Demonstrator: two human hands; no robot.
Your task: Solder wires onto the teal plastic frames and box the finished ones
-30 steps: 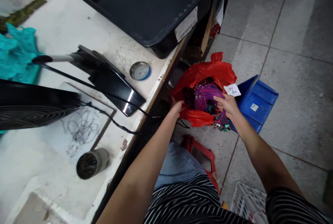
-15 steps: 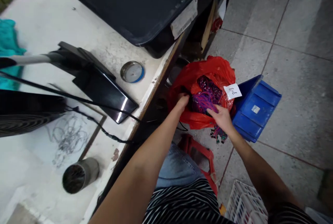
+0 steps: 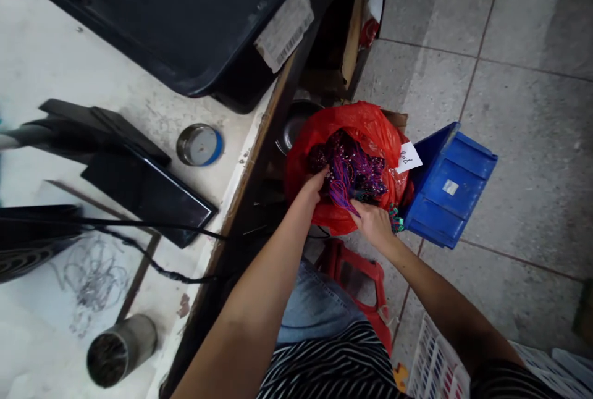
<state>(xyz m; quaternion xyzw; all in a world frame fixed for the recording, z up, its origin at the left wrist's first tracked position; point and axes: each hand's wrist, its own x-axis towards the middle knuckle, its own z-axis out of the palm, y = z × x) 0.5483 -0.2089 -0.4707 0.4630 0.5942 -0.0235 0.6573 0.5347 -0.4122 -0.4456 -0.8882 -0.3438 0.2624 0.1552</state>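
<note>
Grey floor point(image 3: 523, 158) fills the frame's right, a white surface point(image 3: 41, 53) its left; near the centre, purple wires point(image 3: 340, 181) lie in a red bag point(image 3: 359, 116); the right hand point(image 3: 374, 224) has its fingers closed on some; the left hand point(image 3: 316, 186) reaches in, fingers partly hidden, their grip impossible to tell; a blue bin point(image 3: 456, 195) stands just right of the bag.

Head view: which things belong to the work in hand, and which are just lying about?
In hand:
purple wires, pinched by the right hand
red plastic bag around them, left hand at its opening

Apparently lying about:
black tub
round tin
metal cup
red stool
</note>
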